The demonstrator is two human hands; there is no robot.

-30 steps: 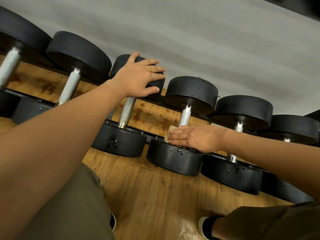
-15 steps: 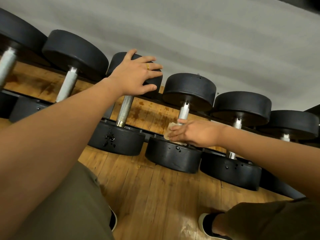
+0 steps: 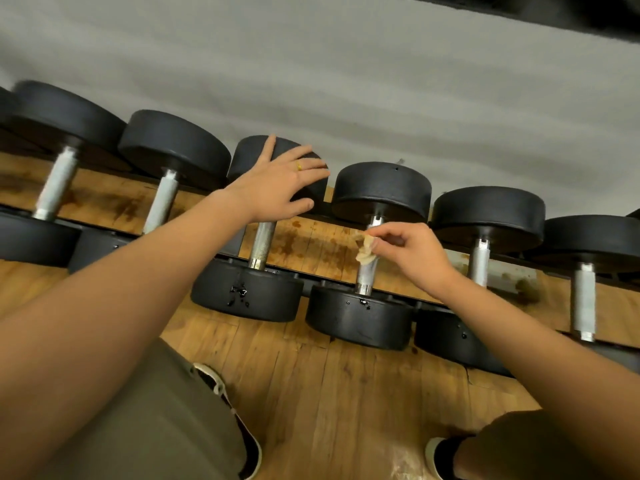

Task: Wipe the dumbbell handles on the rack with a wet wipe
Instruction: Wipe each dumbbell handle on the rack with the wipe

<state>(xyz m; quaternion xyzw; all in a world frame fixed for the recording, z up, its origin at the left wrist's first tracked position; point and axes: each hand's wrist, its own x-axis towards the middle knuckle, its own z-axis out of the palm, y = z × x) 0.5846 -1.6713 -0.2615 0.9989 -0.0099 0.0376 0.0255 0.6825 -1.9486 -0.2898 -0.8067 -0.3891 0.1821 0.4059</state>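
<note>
My right hand [image 3: 412, 254] has climbed from the foot of the handle [image 3: 366, 273] towards its top and now just pinches the crumpled, browned wipe [image 3: 365, 251] against the dull steel, so I judge this bar nearly done. My left hand [image 3: 277, 183] stays spread flat on the neighbouring round, matte black weight [image 3: 251, 152] on the rack [image 3: 308, 276].

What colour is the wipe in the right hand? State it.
Tan: the crumpled tan wipe, clearest in head view.
</note>
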